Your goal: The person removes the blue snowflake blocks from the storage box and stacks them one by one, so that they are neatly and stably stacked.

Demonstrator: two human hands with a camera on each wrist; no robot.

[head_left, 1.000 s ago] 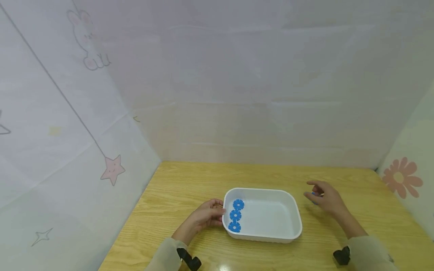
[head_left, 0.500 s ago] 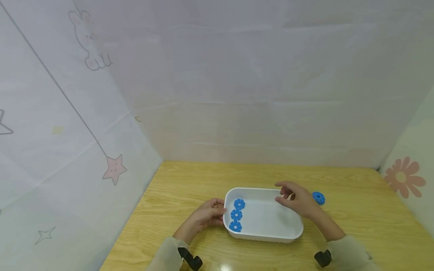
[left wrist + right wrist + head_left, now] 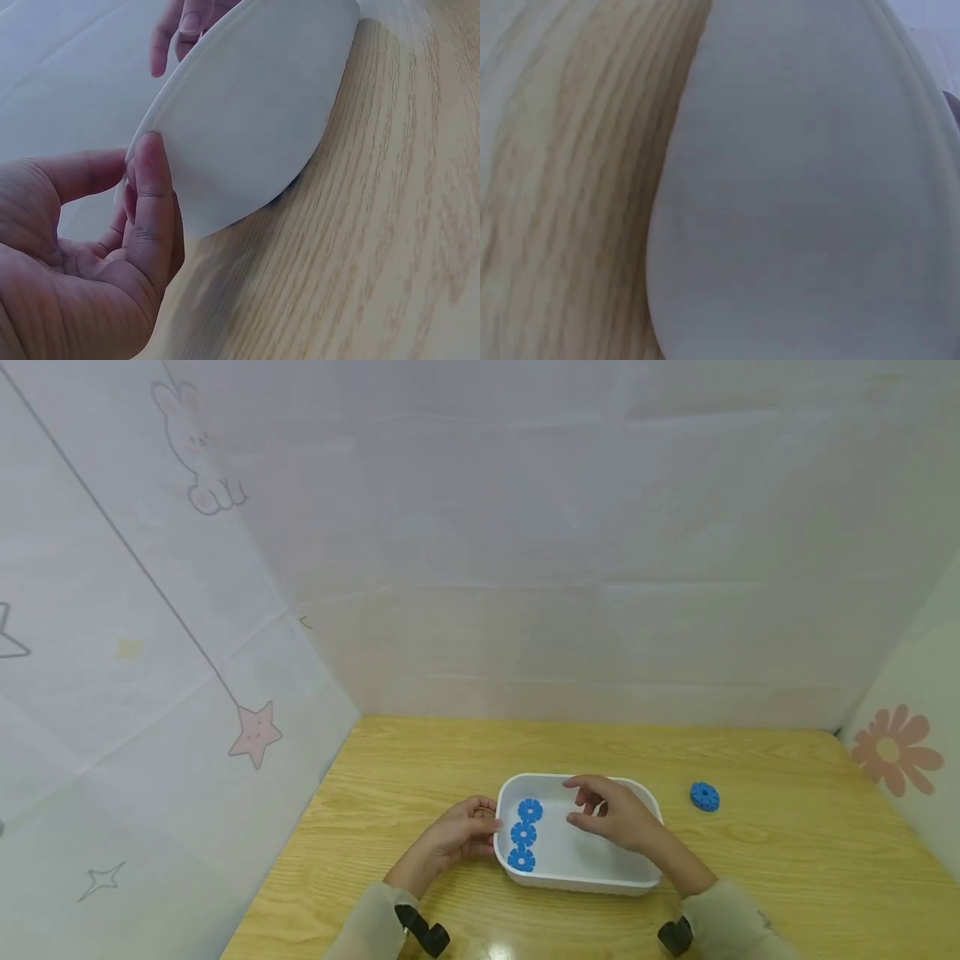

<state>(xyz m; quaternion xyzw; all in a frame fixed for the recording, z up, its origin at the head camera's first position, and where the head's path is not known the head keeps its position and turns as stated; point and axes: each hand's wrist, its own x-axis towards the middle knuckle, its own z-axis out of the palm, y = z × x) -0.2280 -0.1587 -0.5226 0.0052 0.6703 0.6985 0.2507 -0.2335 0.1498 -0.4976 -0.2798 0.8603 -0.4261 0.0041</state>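
Observation:
A white rectangular tray (image 3: 581, 882) sits on the table, with three blue flower-shaped discs (image 3: 523, 834) in a column along its left end inside. My left hand (image 3: 461, 833) holds the tray's left side; in the left wrist view the thumb and fingers (image 3: 150, 202) pinch its rim. Above the tray's inside hovers my right hand (image 3: 618, 814), thumb and forefinger apart, with nothing visible between them. The right wrist view is filled mostly by the tray's outer wall (image 3: 795, 187), and the hand barely shows at its edge.
To the right of the tray, a small stack of blue flower-shaped discs (image 3: 705, 796) lies on the wooden table (image 3: 420, 752). A pale printed cloth (image 3: 525, 635) hangs behind and at both sides of the table. Black straps (image 3: 422, 929) are at the wrists.
My right hand has moved left from the blue disc stack to above the tray, leaving the stack on the table. The left hand has stayed on the tray's rim.

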